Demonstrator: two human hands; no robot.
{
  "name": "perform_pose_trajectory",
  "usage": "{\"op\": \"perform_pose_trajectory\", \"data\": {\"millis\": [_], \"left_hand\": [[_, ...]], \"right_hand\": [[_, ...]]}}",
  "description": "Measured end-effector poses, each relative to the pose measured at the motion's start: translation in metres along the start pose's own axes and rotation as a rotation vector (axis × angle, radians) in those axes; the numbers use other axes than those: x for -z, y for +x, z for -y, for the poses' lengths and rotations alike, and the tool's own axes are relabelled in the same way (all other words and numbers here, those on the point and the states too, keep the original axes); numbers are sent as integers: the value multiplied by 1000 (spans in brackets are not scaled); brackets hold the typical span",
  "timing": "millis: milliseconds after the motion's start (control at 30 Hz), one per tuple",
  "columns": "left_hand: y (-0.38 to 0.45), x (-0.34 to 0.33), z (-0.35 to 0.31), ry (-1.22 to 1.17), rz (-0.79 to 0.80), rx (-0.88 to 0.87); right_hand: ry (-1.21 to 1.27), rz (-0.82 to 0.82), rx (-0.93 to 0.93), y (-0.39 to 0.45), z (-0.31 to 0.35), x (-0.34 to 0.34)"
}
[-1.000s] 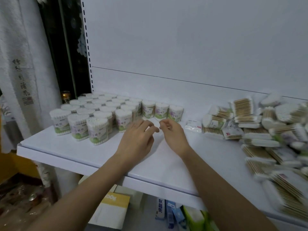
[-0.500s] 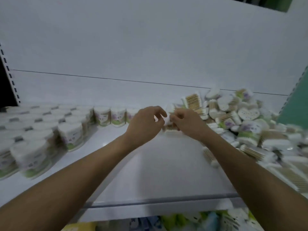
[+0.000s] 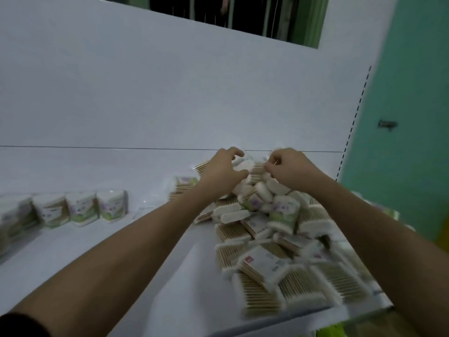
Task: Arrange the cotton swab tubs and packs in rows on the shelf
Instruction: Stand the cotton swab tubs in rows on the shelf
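Note:
A loose heap of cotton swab packs and tubs [image 3: 279,239] covers the right half of the white shelf [image 3: 121,263]. At the left stand labelled round tubs [image 3: 82,209] in a row. Both my hands are at the far top of the heap. My left hand [image 3: 223,171] curls its fingers and thumb round a white pack [image 3: 243,165]. Beside it, my right hand [image 3: 289,169] has its fingers curled and pinches a pack at the top of the heap; the picture is blurred there.
The shelf's white back panel [image 3: 170,93] rises straight behind the heap. A green wall [image 3: 401,117] borders the shelf on the right. The shelf's front edge [image 3: 364,317] runs just below the nearest packs.
The view has swung right, from the tub rows to the heap. Both hands moved from the bare shelf middle up onto the heap's far top and closed on packs.

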State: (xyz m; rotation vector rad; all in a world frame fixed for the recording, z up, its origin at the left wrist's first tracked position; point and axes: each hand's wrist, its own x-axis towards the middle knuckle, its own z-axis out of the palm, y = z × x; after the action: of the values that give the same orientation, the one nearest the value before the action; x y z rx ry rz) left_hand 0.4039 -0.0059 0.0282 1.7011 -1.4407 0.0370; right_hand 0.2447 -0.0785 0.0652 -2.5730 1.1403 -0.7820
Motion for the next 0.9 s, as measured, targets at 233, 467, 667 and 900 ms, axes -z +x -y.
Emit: {"op": "perform_pose_trajectory", "data": {"millis": [233,467,667,900], "left_hand": [[18,-40,-3,24,-76,37],[-15,-32,3,153,-481,-281],[-57,-3,18,423,-543,-515],[-103,53,44,400,-418,-408]], "right_hand": [[-18,34,89,15,-36,4],[717,208,-62,11,-37,-10],[1227,417,-113,4,3,-37],[1248,461,44,-14,60,-65]]}}
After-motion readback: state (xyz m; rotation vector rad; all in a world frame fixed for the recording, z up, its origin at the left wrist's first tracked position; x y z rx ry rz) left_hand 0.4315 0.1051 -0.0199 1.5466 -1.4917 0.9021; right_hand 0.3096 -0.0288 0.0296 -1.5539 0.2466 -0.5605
